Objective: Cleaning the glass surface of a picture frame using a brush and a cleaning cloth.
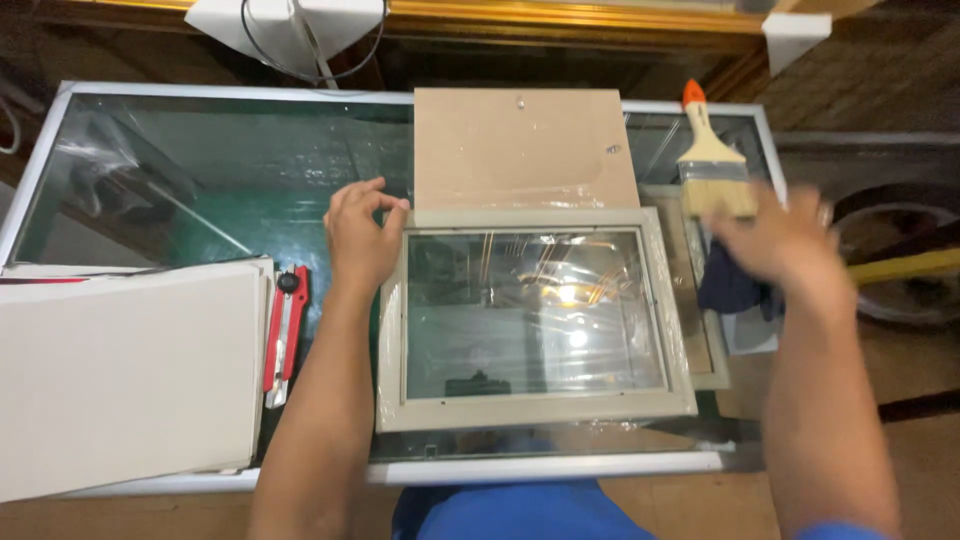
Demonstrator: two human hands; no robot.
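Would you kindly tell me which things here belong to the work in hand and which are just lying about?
In hand:
left hand at the corner of the picture frame
right hand, blurred, over the dark cloth

Lying about:
paintbrush
backing board
red utility knife
white boards
glass table

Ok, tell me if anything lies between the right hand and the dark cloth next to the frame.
Nothing visible does. The right hand, blurred, hangs just above the dark cloth, which lies right of the pale picture frame. The paintbrush rests beyond them, out of the gap. The left hand sits at the frame's upper left corner.
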